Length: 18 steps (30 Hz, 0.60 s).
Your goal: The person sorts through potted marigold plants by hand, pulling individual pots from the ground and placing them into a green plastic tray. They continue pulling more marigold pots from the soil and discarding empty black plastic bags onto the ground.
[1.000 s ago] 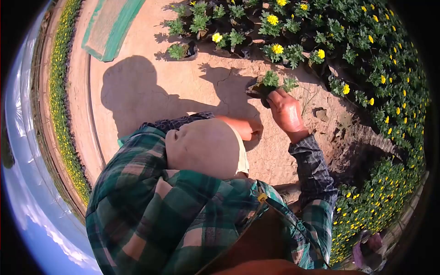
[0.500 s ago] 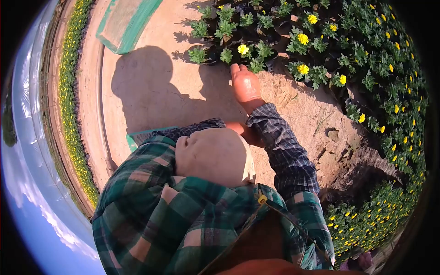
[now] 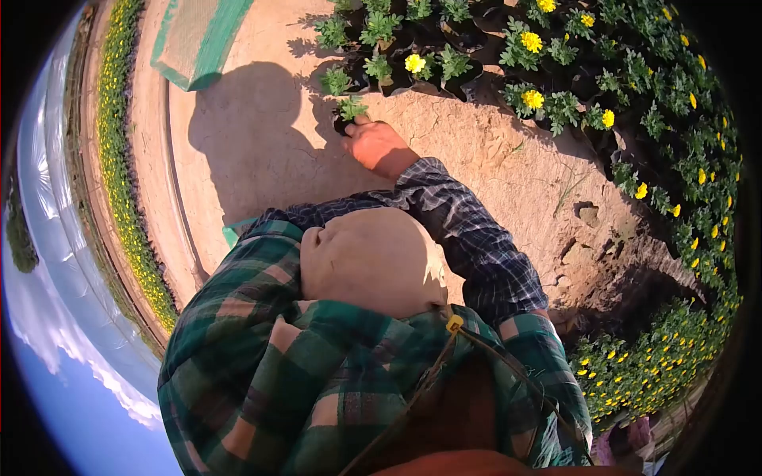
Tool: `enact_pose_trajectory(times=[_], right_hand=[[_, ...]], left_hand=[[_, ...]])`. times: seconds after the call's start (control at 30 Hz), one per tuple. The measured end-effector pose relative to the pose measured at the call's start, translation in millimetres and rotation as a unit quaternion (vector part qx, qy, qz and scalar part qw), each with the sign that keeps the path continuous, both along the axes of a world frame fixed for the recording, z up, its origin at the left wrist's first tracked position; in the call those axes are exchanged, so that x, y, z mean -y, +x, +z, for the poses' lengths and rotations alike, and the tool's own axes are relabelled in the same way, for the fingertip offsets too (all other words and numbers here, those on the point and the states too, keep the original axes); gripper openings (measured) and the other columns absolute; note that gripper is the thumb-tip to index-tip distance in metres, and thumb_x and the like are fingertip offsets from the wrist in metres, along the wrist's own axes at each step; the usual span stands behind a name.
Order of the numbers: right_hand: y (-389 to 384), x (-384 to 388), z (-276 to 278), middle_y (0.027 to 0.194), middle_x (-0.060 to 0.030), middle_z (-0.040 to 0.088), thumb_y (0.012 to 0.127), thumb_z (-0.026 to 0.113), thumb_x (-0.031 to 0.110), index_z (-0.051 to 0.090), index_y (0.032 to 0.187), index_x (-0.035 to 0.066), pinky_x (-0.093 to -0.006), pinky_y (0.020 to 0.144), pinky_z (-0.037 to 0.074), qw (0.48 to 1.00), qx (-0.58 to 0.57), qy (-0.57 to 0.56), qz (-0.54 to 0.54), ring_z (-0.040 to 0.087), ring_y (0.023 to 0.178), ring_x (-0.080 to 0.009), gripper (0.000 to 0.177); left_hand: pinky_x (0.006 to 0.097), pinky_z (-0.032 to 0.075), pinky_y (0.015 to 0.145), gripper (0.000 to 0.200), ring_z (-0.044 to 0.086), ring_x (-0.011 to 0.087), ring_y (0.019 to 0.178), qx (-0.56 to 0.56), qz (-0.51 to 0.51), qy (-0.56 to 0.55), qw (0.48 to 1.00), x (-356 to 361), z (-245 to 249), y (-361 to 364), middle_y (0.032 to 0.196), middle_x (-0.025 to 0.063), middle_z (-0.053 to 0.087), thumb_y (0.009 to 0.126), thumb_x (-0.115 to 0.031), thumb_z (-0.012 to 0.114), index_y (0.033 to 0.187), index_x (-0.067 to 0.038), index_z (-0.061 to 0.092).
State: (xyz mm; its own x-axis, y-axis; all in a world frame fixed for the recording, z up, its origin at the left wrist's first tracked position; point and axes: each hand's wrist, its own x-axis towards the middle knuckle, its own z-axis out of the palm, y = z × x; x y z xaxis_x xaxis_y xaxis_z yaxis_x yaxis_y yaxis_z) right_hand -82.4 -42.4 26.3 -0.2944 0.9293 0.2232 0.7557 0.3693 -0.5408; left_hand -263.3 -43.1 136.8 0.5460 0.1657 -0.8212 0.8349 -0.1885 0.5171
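Observation:
My right hand [image 3: 379, 148], its fingers closed, grips a small potted marigold seedling [image 3: 350, 109] in a dark pot or bag, just above or on the bare soil. Only the seedling's green leaves and a bit of the dark container show past my fingers. Just beyond stands a row of similar plants in black grow bags [image 3: 456, 67], one with a yellow bloom [image 3: 414, 63]. My left arm's checked sleeve [image 3: 337, 208] reaches across below, and its hand is hidden behind the right sleeve and a beige rounded form [image 3: 369, 258].
Dense yellow-flowered plants [image 3: 643, 369] fill the right side. A green-edged mesh crate [image 3: 190, 47] lies at upper left. A long pipe or hose [image 3: 178, 190] runs along the ground, with another flower row [image 3: 119, 159] beyond. Broken soil [image 3: 587, 254] lies at right.
My right hand has moved left from the row's near edge, bringing a potted seedling with it. My left hand, partly visible before, is now hidden. The view has shifted slightly.

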Motion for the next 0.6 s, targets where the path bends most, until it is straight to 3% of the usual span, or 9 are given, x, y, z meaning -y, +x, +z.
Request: enact_pose_trajectory(times=[0.13,0.23,0.27,0.3,0.33,0.43,0.47,0.53,0.6], right_hand=[[44.0,36.8,27.4,0.094,-0.0051,0.06,0.074,0.056,0.01,0.063,0.096,0.011,-0.0336,0.076,0.051,0.992,-0.113,0.003,-0.064,0.056,0.094,-0.023,0.024],[85.9,92.6,27.0,0.089,-0.0093,0.059,0.071,0.06,0.008,0.062,0.092,0.007,-0.0377,0.073,0.051,0.951,-0.177,-0.01,-0.254,0.059,0.088,-0.0287,0.021],[104.6,122.6,16.6,0.089,-0.0093,0.059,0.071,0.06,0.008,0.062,0.092,0.007,-0.0377,0.073,0.051,0.941,-0.145,-0.035,-0.303,0.059,0.088,-0.0287,0.021],[115.6,150.0,6.4,0.088,-0.0113,0.059,0.073,0.059,0.006,0.061,0.093,0.006,-0.0393,0.071,0.05,0.887,-0.198,-0.008,-0.418,0.059,0.086,-0.0307,0.02],[124.7,170.8,-0.8,0.086,-0.0134,0.058,0.075,0.058,0.005,0.06,0.093,0.006,-0.041,0.069,0.05,0.818,-0.255,0.031,-0.514,0.059,0.084,-0.0327,0.018],[161.0,282.8,-18.6,0.081,-0.0157,0.058,0.079,0.058,0.002,0.059,0.093,0.005,-0.0403,0.067,0.047,0.625,-0.2,0.06,-0.752,0.057,0.075,-0.034,0.014],[163.2,327.3,-31.6,0.081,-0.0156,0.058,0.079,0.059,0.003,0.059,0.092,0.005,-0.0386,0.067,0.047,0.546,-0.151,0.057,-0.822,0.058,0.074,-0.032,0.014],[155.2,421.7,-54.3,0.084,-0.0131,0.059,0.08,0.06,0.005,0.059,0.094,0.003,-0.0374,0.071,0.047,0.326,-0.17,0.067,-0.928,0.058,0.079,-0.0303,0.015],[131.2,488.2,-45.8,0.091,-0.0168,0.058,0.081,0.062,0.012,0.057,0.094,0.001,-0.0423,0.075,0.046,0.2,-0.043,-0.011,-0.979,0.058,0.083,-0.0339,0.018]], left_hand=[[0.036,0.041,0.097,0.054,0.052,0.0242,0.116,0.015,-0.118,-0.08,0.99,2.8,-30.2,68.8,0.126,0.0128,0.056,0.086,-0.034,0.065,0.129,-0.005,0.049],[0.036,0.041,0.097,0.054,0.052,0.0243,0.116,0.074,-0.273,-0.197,0.939,65.9,-67.8,168.8,0.127,0.0128,0.056,0.086,-0.034,0.065,0.129,-0.005,0.049],[0.0352,0.041,0.097,0.051,0.052,0.0246,0.117,-0.002,-0.319,-0.192,0.928,87.3,-66.7,194.9,0.127,0.0139,0.055,0.086,-0.03,0.065,0.129,-0.006,0.05],[0.0349,0.044,0.093,0.042,0.056,0.0251,0.108,0.099,-0.284,-0.197,0.933,100.0,-93.7,181.0,0.117,0.0141,0.06,0.087,-0.025,0.064,0.122,-0.005,0.054],[0.0347,0.045,0.09,0.036,0.057,0.0237,0.103,0.101,-0.316,-0.204,0.921,102.8,-99.5,183.0,0.111,0.0127,0.06,0.087,-0.022,0.063,0.117,-0.004,0.055],[0.0348,0.047,0.077,0.025,0.058,0.0232,0.085,0.209,-0.373,-0.189,0.884,103.2,-101.6,196.8,0.092,0.0133,0.056,0.086,-0.017,0.062,0.101,0.0,0.053],[0.0309,0.048,0.078,0.024,0.055,0.0166,0.089,0.119,-0.345,-0.238,0.9,105.6,-99.5,203.6,0.099,0.0089,0.054,0.087,-0.014,0.061,0.105,0.0,0.054],[0.0303,0.048,0.077,0.023,0.055,0.0163,0.089,0.135,-0.35,-0.235,0.897,108.6,-104.9,211.7,0.099,0.009,0.054,0.087,-0.013,0.061,0.105,0.0,0.053],[0.03,0.048,0.077,0.023,0.055,0.016,0.089,0.177,-0.343,-0.24,0.891,111.6,-110.5,215.7,0.098,0.0094,0.054,0.088,-0.012,0.061,0.105,0.0,0.053]])
